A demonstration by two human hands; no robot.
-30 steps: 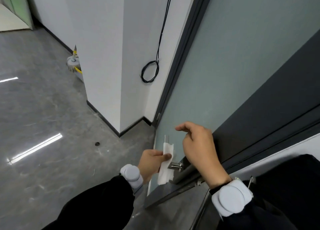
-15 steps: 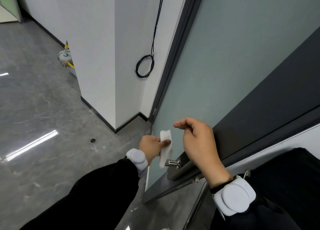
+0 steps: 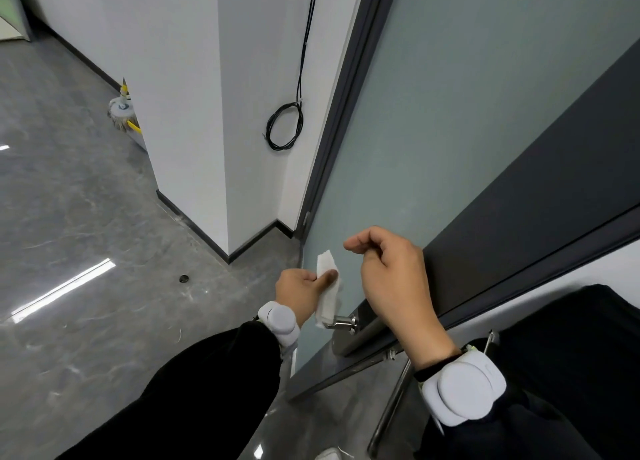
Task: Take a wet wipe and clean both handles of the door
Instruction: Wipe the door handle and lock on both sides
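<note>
My left hand grips a folded white wet wipe, thumb pressed on its face. The wipe's lower end rests on the outer end of the metal door handle, which sticks out of the grey-green door. My right hand hangs loosely curled in front of the door's dark edge, just right of the wipe, and holds nothing. A second metal handle bar shows on the other side of the door, below my right wrist.
A white wall corner with a dark skirting stands left of the door frame. A coiled black cable hangs on the wall. A mop head lies behind the corner. Grey glossy floor spreads to the left.
My left hand has lifted the wipe from wrapping the handle's shaft to higher up, with only its lower end on the handle. The right hand stayed in place.
</note>
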